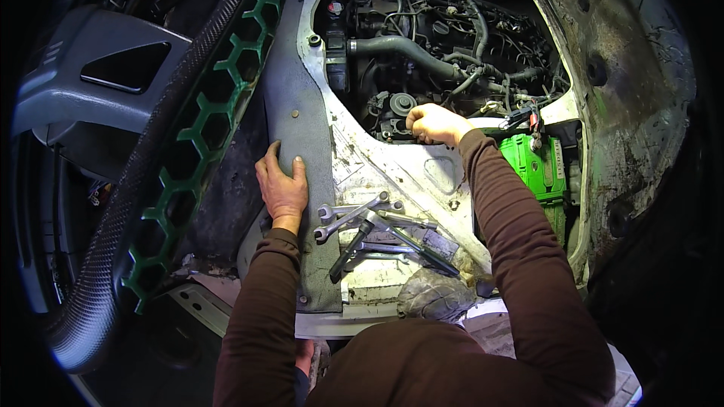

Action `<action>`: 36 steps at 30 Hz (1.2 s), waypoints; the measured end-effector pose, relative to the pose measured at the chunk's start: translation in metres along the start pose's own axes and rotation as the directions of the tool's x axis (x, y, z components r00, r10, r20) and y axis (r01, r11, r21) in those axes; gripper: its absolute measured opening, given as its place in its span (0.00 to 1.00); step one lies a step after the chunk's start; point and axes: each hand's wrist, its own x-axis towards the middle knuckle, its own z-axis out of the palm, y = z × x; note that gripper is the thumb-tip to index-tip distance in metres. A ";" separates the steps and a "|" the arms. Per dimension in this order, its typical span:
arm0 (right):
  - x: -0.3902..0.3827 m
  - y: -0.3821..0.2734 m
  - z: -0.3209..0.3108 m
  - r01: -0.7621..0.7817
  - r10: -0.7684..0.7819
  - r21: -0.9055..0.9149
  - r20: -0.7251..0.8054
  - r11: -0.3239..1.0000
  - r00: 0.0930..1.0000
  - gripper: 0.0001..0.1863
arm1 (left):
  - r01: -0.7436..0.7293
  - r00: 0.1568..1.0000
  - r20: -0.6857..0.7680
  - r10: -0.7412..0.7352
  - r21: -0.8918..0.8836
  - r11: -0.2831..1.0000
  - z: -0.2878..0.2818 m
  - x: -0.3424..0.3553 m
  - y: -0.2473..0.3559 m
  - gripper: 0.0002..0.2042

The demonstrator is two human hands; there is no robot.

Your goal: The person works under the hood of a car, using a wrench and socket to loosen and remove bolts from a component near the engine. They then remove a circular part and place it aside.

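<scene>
My left hand [283, 187] lies on the grey padded strip [303, 132] along the left side of the engine bay, thumb and fingers apart. At the near edge of the bay my right hand [439, 125] reaches down with its fingers pinched together, and what they grip is hidden. Just left of those fingertips sits a round, grey-capped engine part [402, 104]. Between my forearms, on the worn white body panel [369, 151], lies a pile of combination wrenches [351, 216] and a black-handled tool [351, 251].
A crumpled grey rag [434, 294] lies near the panel's front edge. Right of my right forearm stands a bright green battery [528, 162]. A thick grey hose [407, 49] crosses the engine [452, 19]. On the left is a large black tube [162, 117] with green honeycomb trim [200, 132].
</scene>
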 end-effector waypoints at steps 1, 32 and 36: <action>0.005 0.007 0.000 -0.016 0.015 0.122 0.006 0.992 1.000 0.05 | 0.004 1.000 0.004 -0.004 -0.002 1.000 0.000 0.000 0.001 0.30; 0.014 -0.053 0.036 0.276 -0.090 -0.809 0.270 0.519 0.959 0.21 | 0.109 0.993 0.041 -0.109 0.002 0.994 -0.004 -0.003 0.007 0.31; 0.022 -0.065 0.048 0.251 -0.013 -0.837 0.281 0.486 0.960 0.20 | 0.029 0.999 -0.030 -0.028 0.014 0.999 -0.009 -0.005 0.005 0.29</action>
